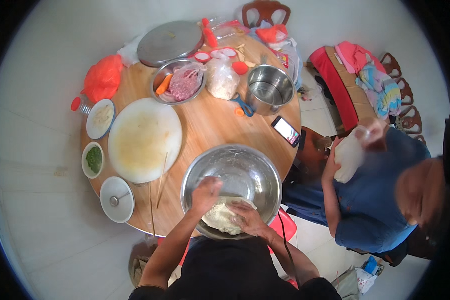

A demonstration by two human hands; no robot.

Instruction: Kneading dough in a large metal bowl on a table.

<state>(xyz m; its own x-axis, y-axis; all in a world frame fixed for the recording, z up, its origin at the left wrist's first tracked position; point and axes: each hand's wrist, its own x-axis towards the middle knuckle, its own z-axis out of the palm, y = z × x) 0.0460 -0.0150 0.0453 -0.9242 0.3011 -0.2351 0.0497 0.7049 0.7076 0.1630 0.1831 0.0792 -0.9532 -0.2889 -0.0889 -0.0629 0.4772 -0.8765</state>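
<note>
A large stainless steel bowl stands at the near edge of the table, right before me. In its lower part lies a pale, rough-surfaced mass of dough. My right hand grips the dough's right side, with its fingers over the top. Blurred by motion, my left hand is above the left part of the bowl, near the dough's upper left edge. Its fingers are too smeared to make out their pose. Pale residue marks the bowl's inner wall.
A white cutting board and chopsticks lie to the left. Beyond are a bowl of minced meat, a steel pot, scissors and a phone. At right, another person holds a white bag.
</note>
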